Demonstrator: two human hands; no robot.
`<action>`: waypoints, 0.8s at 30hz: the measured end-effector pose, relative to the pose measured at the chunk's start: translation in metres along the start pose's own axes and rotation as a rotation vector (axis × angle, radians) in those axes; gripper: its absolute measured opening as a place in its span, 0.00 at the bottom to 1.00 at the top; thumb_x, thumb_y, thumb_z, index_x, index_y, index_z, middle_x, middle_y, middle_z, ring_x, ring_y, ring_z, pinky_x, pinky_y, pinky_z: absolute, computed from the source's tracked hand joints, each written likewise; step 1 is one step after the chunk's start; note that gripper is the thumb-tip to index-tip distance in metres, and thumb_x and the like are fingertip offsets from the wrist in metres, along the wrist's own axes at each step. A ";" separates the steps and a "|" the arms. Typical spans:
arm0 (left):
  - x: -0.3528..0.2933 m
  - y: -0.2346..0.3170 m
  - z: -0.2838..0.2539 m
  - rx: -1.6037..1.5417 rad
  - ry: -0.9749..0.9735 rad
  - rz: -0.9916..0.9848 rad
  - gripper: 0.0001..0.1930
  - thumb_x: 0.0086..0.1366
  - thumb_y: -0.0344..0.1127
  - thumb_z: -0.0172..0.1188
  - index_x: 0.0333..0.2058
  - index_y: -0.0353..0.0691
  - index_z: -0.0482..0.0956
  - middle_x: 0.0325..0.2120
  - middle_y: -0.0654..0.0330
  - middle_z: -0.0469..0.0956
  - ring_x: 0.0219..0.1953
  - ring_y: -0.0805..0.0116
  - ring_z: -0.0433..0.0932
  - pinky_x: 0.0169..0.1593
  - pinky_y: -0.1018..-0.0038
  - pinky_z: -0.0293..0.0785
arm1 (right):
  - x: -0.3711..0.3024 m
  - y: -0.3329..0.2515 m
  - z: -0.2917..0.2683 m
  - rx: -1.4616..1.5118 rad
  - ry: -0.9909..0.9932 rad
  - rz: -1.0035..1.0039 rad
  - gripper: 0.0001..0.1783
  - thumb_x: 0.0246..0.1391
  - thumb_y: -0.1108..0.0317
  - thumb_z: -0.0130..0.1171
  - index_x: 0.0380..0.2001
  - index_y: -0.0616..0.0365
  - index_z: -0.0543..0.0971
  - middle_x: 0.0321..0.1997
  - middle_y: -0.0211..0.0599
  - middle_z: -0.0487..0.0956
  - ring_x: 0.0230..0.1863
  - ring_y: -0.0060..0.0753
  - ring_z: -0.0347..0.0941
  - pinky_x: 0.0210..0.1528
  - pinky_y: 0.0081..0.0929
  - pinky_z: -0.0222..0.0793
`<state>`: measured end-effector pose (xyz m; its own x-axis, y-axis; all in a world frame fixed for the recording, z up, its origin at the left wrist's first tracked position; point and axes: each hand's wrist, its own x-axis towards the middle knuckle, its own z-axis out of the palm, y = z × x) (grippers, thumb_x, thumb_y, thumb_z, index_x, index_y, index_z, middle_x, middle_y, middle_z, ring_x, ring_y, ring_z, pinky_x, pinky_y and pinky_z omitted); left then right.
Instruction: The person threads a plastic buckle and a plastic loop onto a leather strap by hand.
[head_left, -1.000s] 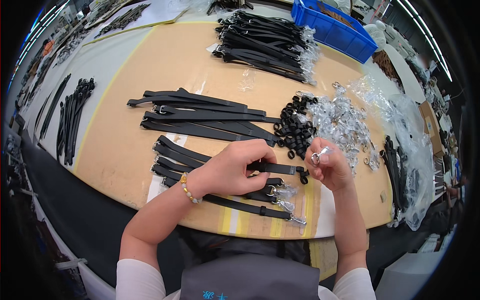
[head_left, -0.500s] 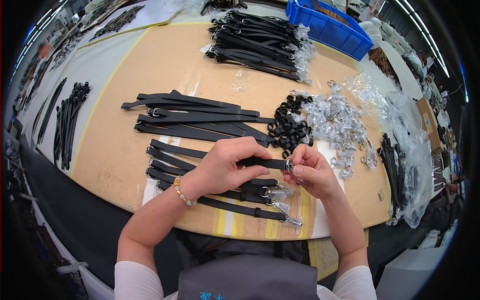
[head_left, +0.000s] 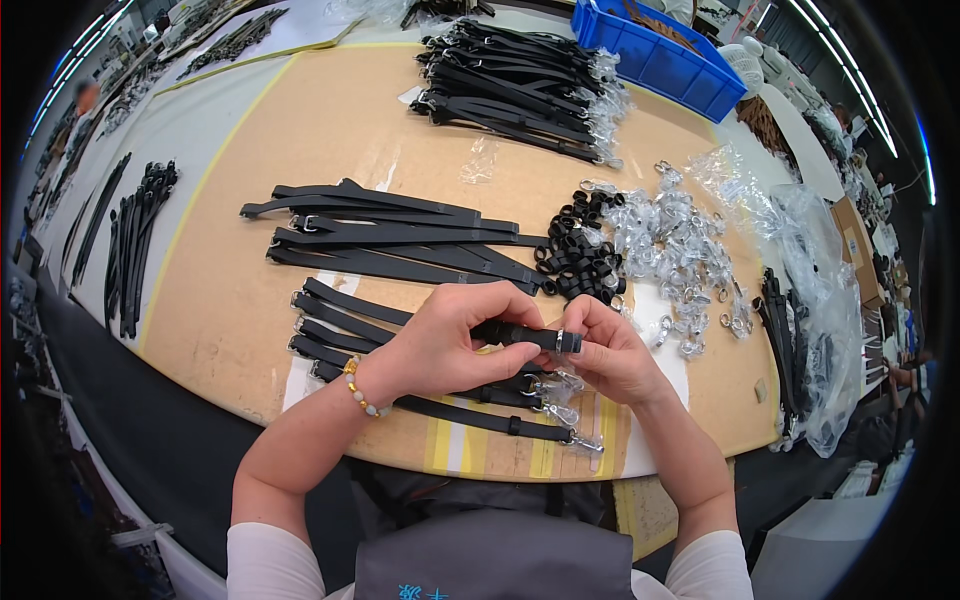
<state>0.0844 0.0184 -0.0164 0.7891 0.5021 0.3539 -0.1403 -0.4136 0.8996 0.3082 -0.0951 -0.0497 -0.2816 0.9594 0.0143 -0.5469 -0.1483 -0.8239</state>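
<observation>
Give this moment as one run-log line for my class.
left hand: holds black strap | right hand: at strap's end, by metal ring | beyond: black loops, plastic-wrapped snap hooks

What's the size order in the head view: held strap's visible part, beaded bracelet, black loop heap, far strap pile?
1. Far strap pile
2. Black loop heap
3. Held strap, visible part
4. Beaded bracelet

Bench (head_left: 340, 120) is basically a tan top with some yellow tape (head_left: 439, 448) on it, loaded with bunches of black straps (head_left: 400, 233), plus a heap of little black loops (head_left: 582, 250) right beside a messy spread of plastic-wrapped metal clasps (head_left: 665, 230).
</observation>
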 end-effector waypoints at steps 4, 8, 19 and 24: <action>-0.001 -0.001 0.004 0.033 -0.006 0.042 0.11 0.55 0.27 0.71 0.37 0.34 0.82 0.29 0.62 0.83 0.30 0.77 0.80 0.32 0.79 0.74 | 0.000 0.005 -0.001 -0.037 0.014 0.016 0.11 0.66 0.70 0.60 0.46 0.59 0.71 0.49 0.41 0.82 0.53 0.33 0.80 0.59 0.31 0.76; -0.002 0.006 0.002 0.075 0.014 0.062 0.09 0.56 0.27 0.71 0.35 0.35 0.83 0.28 0.60 0.83 0.30 0.71 0.81 0.33 0.76 0.76 | -0.002 0.001 -0.001 0.068 0.024 0.035 0.13 0.63 0.71 0.64 0.47 0.60 0.73 0.46 0.39 0.83 0.51 0.31 0.81 0.57 0.29 0.77; -0.008 0.003 0.015 0.175 -0.010 0.146 0.07 0.53 0.25 0.71 0.31 0.37 0.84 0.22 0.61 0.78 0.21 0.71 0.77 0.24 0.77 0.71 | -0.003 -0.005 0.018 -0.148 0.134 0.181 0.12 0.59 0.72 0.66 0.45 0.63 0.80 0.39 0.30 0.83 0.39 0.18 0.80 0.44 0.20 0.78; -0.012 -0.001 0.021 0.351 -0.096 0.134 0.11 0.53 0.27 0.70 0.36 0.38 0.81 0.26 0.58 0.80 0.24 0.63 0.80 0.28 0.71 0.76 | -0.002 0.001 0.033 -0.440 0.274 0.198 0.09 0.58 0.70 0.66 0.40 0.63 0.82 0.31 0.22 0.80 0.31 0.07 0.71 0.31 0.13 0.65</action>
<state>0.0877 -0.0027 -0.0269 0.8322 0.3599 0.4217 -0.0453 -0.7140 0.6987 0.2824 -0.1053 -0.0323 -0.0982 0.9594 -0.2645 -0.1073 -0.2744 -0.9556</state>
